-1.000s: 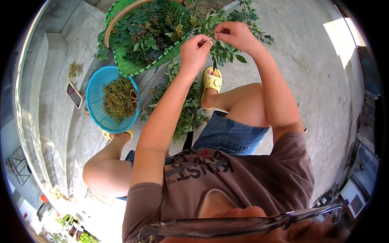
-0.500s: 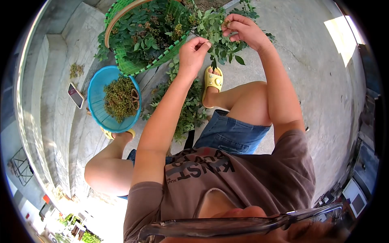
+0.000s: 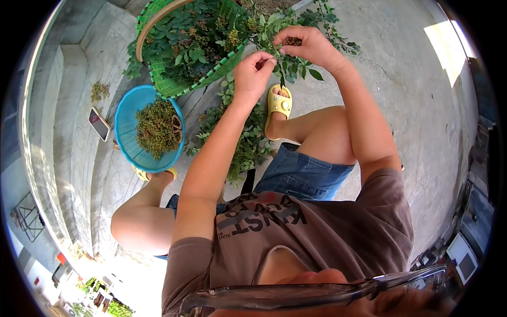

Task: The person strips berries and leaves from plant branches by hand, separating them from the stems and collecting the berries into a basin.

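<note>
A leafy branch (image 3: 301, 67) hangs from the pinched fingers of my left hand (image 3: 252, 76), beside the rim of a green woven basket (image 3: 182, 87). Dark leafy stems with berry clusters (image 3: 195, 42) fill that basket. My right hand (image 3: 312, 48) is curled around a small bunch of brownish berries (image 3: 293, 40), its thumb and forefinger close to the branch and just right of my left hand. Lower left of the basket stands a blue basin (image 3: 125, 129) holding a heap of greenish-brown berry clusters (image 3: 157, 129).
A phone (image 3: 99, 124) and a small berry cluster (image 3: 99, 91) lie on the concrete steps left of the basin. Cut leafy branches (image 3: 245, 145) lie on the ground between my legs, near my yellow slipper (image 3: 279, 104).
My right hand moved away up and right with berries in it, then came back left toward the branch. My left hand stayed almost in place.
</note>
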`<move>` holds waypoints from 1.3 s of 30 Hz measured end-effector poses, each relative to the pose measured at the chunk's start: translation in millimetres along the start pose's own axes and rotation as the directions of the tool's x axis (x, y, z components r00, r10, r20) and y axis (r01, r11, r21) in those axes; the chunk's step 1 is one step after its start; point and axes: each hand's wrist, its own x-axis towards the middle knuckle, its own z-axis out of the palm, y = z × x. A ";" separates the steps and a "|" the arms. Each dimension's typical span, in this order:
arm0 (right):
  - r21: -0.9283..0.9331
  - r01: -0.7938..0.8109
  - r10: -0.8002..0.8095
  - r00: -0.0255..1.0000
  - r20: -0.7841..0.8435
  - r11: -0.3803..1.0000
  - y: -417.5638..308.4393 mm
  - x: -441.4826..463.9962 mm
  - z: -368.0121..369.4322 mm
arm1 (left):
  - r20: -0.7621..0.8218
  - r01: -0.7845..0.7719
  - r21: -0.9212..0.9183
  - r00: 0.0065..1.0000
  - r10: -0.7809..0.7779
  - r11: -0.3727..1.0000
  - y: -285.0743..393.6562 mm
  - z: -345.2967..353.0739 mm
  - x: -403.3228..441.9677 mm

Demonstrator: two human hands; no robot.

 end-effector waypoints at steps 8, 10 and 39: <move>-0.205 -0.025 0.046 0.994 0.098 0.978 -11.4 2.6 1.3 | -0.007 -0.007 -0.047 1.000 0.006 0.999 -1.0 0.5 0.5; -0.195 0.033 -0.017 0.996 0.082 0.980 -5.0 2.6 4.3 | -0.006 -0.003 -0.026 1.000 0.003 1.000 0.4 -0.2 0.3; -0.308 -0.103 0.128 0.990 0.062 0.946 2.7 1.2 -2.2 | 0.012 0.068 0.027 0.998 -0.068 0.997 3.7 1.9 1.7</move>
